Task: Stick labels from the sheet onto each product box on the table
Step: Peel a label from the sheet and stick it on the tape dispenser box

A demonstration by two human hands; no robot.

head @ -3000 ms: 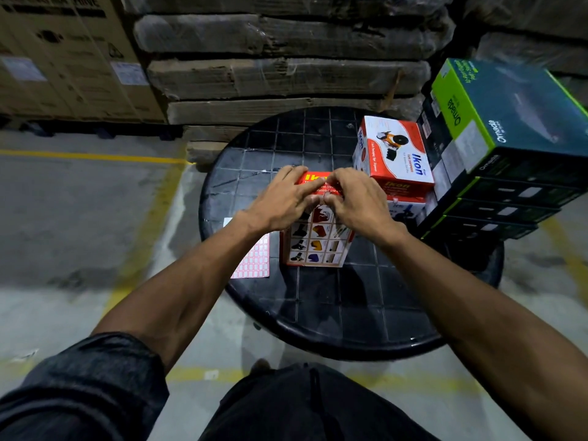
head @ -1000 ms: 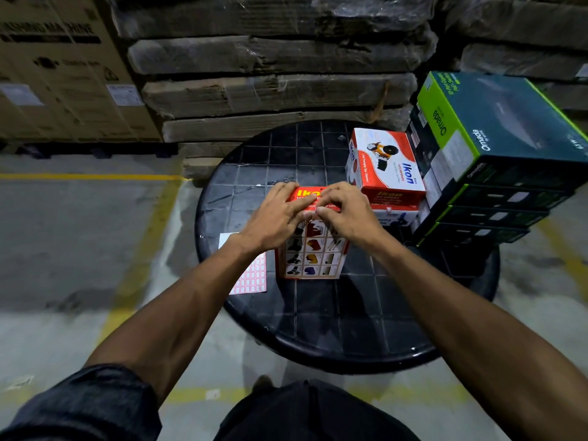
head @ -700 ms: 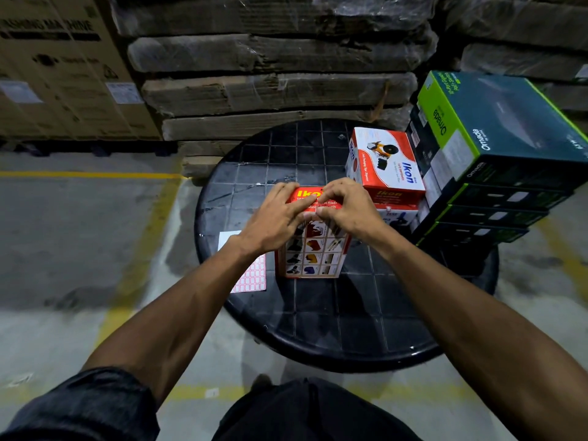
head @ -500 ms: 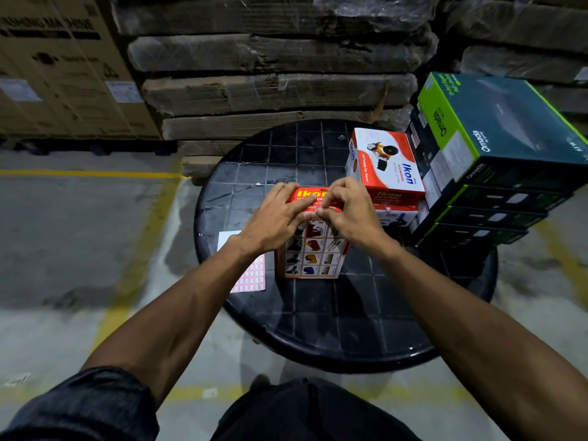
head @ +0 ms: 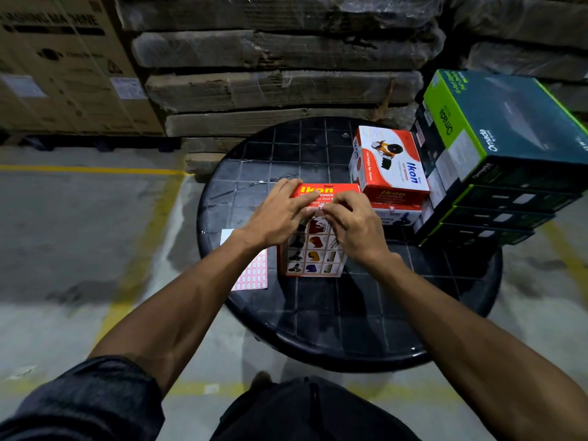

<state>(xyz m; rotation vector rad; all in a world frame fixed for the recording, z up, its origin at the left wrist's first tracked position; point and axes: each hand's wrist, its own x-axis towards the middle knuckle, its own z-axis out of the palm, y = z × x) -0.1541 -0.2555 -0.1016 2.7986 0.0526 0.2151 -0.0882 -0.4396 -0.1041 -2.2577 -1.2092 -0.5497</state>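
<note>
Label sheet (head: 251, 275) lies at the table's (head: 334, 338) 9 o'clock, touching the Ikon box (head: 313, 249) at centre. Left hand (head: 280, 214) rests flat-fingered on the box top; right hand (head: 353, 227) fingers pinch together there, seemingly on a label. Stacked boxes (head: 388, 167) at 2 o'clock: labelling unclear.

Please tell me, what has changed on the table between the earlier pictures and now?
Very little. Both hands stayed on the top front edge of the red Ikon box; the right hand curled its fingers tighter there, and the left hand kept its fingers flat. The label sheet and the other boxes did not move.
</note>
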